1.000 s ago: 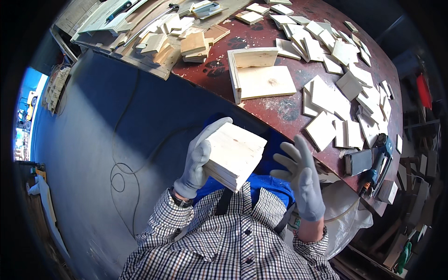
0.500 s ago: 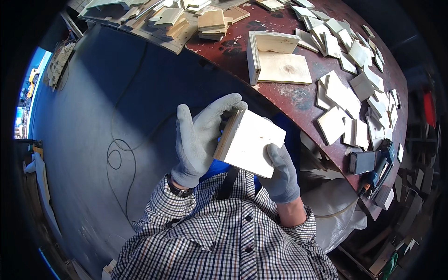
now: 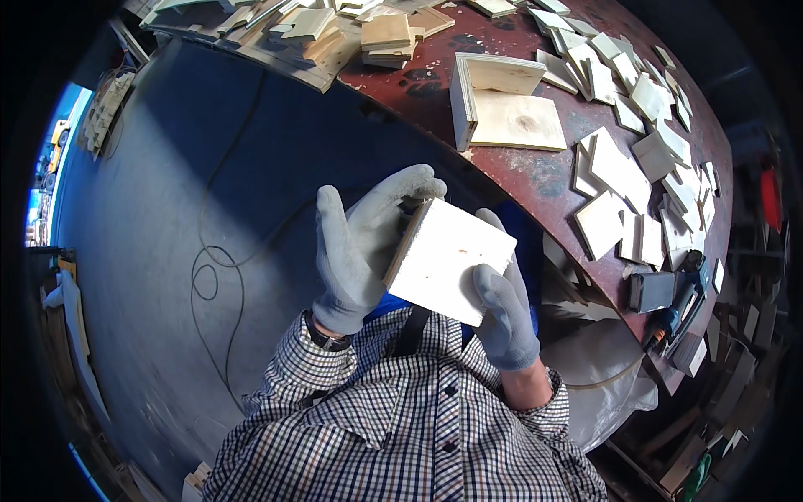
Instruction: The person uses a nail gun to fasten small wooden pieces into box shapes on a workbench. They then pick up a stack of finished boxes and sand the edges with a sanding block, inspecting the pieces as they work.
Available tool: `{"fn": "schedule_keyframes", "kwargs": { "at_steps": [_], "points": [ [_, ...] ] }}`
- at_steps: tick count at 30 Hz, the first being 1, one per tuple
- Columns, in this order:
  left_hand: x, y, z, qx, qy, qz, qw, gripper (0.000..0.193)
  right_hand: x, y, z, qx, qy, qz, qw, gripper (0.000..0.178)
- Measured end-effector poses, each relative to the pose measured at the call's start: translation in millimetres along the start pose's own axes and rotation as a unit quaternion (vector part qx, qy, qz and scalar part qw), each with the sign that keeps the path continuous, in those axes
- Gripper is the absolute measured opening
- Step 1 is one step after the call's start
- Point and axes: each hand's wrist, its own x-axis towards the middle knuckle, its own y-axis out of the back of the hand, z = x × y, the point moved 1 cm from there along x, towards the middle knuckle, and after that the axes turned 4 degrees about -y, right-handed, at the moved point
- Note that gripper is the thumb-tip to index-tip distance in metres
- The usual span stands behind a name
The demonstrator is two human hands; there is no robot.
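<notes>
A pale, squarish plywood piece (image 3: 452, 255), brightly lit on its upper face, is held up in front of my body. My right hand (image 3: 504, 322) in a grey work glove grips its right side, thumb on top and the other fingers partly hidden behind. My left hand (image 3: 364, 243), gloved the same way, is beside the left edge. Its thumb stands apart and its fingers bend near the far corner; whether they touch the wood I cannot tell.
On the red-brown table (image 3: 535, 188) ahead and right lie many scattered plywood pieces (image 3: 615, 167) and an L-shaped plywood assembly (image 3: 519, 121). A power tool (image 3: 682, 301) sits at its right end. A cable (image 3: 238, 268) loops over the grey floor at left.
The plywood piece has tilted, so its left edge shows thinner and its top face shows more. My right fingertips now show past its far right side. My left hand has hardly moved.
</notes>
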Motion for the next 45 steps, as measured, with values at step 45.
{"fn": "schedule_keyframes", "kwargs": {
  "at_steps": [45],
  "points": [
    [-12, 3, -10, -0.108, -0.024, 0.02, 0.994, 0.107, 2, 0, 5, -0.058, 0.006, 0.01, 0.998, 0.108]
  ]
}}
